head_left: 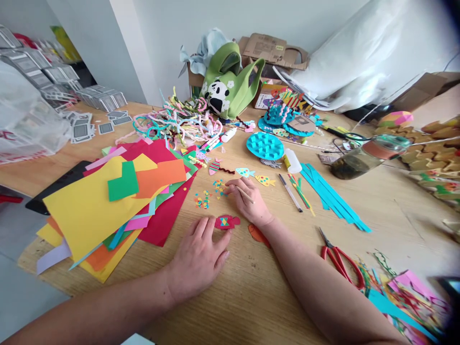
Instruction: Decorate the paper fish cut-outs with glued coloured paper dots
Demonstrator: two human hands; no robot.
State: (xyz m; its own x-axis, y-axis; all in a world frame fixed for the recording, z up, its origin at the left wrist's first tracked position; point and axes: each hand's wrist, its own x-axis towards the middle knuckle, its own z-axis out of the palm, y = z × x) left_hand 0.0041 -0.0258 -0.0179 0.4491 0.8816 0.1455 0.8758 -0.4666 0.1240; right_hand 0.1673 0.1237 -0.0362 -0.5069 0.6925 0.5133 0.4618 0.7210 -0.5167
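Note:
My left hand (201, 251) lies on the table with its fingers spread, the fingertips at the edge of a red paper fish (233, 222). Small blue, yellow and green pieces make a pattern on that fish. My right hand (249, 200) pinches a thin wooden stick (246, 194), its tip over a little pile of coloured paper bits (218, 188). A second pile of paper bits (201, 200) lies just left of it. Partly under my right forearm is an orange paper fish (258, 235). Beyond my right hand lie a light blue fish (245, 172) and a yellow fish (265, 180).
Coloured paper sheets (93, 206) are stacked at left. Red-handled scissors (339, 261) and paper scraps (413, 297) lie at right, near blue paper strips (334, 196). A glue bottle (292, 161), a tilted jar (370, 155) and a green panda bag (230, 84) are farther back.

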